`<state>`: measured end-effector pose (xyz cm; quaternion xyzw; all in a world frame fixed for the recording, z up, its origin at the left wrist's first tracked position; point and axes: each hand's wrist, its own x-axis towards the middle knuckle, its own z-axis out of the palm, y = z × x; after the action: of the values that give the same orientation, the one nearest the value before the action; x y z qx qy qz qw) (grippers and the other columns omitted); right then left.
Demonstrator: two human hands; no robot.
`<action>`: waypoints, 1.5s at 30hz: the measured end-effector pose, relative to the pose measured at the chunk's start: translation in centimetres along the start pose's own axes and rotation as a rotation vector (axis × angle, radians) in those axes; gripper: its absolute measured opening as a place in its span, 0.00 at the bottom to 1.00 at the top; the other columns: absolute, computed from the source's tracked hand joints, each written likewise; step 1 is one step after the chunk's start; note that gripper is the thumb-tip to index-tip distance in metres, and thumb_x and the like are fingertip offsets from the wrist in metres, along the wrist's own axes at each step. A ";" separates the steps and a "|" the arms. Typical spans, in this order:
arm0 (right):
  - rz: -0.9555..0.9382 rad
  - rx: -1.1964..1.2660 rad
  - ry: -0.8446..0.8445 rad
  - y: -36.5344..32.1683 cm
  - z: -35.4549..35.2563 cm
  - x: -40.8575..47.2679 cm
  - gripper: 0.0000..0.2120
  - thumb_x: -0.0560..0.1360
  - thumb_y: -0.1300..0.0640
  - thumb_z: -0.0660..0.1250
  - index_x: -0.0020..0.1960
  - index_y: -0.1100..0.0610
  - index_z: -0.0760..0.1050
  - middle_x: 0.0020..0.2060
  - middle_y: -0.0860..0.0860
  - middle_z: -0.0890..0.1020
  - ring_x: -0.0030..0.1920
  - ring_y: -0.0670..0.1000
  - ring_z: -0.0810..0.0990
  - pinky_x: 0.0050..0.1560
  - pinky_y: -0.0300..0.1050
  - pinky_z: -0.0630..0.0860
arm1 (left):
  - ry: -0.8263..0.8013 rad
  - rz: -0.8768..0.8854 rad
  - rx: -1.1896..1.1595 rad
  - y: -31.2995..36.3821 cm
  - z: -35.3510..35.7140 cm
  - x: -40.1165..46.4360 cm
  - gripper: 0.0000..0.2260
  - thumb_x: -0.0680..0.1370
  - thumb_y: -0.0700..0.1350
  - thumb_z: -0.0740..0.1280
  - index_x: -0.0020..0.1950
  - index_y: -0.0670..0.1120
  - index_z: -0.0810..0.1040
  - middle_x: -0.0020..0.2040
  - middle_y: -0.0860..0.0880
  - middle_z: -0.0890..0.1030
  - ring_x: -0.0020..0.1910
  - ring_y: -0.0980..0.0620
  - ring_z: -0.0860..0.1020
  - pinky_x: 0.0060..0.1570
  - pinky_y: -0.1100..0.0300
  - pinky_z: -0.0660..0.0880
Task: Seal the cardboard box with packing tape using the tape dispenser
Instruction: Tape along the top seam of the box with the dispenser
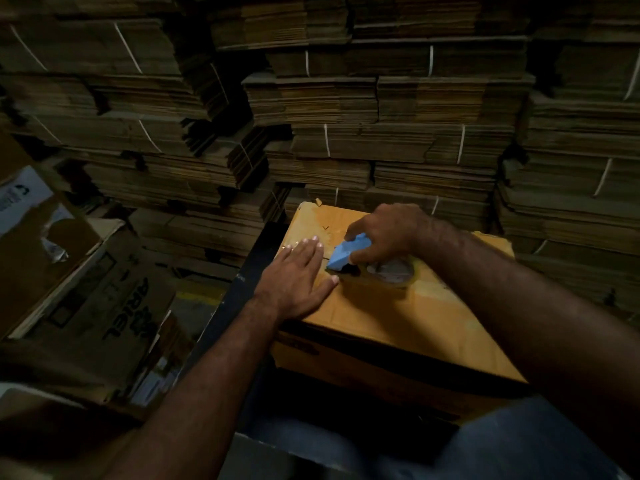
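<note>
A closed brown cardboard box stands in front of me with its top flaps down. My left hand lies flat on the left part of the lid, fingers spread, pressing it. My right hand grips a blue tape dispenser that rests on the lid near the middle seam. A roll of clear packing tape sits in the dispenser just under that hand. The dispenser's front edge touches the lid right beside my left thumb.
Tall stacks of flattened, strapped cardboard fill the wall behind the box. A worn open carton printed ARIEL stands at the left. A dark narrow gap runs along the box's left side. My jeans show at the bottom right.
</note>
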<state>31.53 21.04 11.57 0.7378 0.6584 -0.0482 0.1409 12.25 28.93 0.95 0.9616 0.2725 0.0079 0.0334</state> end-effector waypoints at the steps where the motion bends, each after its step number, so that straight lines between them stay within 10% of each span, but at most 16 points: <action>1: -0.025 -0.003 0.020 0.5 0.1 -0.3 0.31 0.72 0.27 0.59 0.71 0.39 0.67 0.56 0.48 0.78 0.51 0.49 0.77 0.42 0.44 0.75 | -0.001 0.001 0.002 -0.1 0.1 0.0 0.35 0.81 0.66 0.44 0.82 0.45 0.47 0.82 0.46 0.47 0.80 0.51 0.47 0.78 0.53 0.45; 45: 0.069 -0.108 -0.106 3.3 2.0 -4.2 0.31 0.72 0.27 0.57 0.73 0.37 0.62 0.59 0.51 0.78 0.53 0.52 0.79 0.41 0.45 0.72 | -0.082 0.135 -0.023 5.1 0.2 1.2 0.37 0.81 0.66 0.46 0.81 0.43 0.45 0.82 0.44 0.43 0.80 0.50 0.43 0.78 0.53 0.44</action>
<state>34.50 16.19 11.24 0.7478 0.6257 -0.0465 0.2169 15.97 25.22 1.07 0.9768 0.2054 -0.0264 0.0549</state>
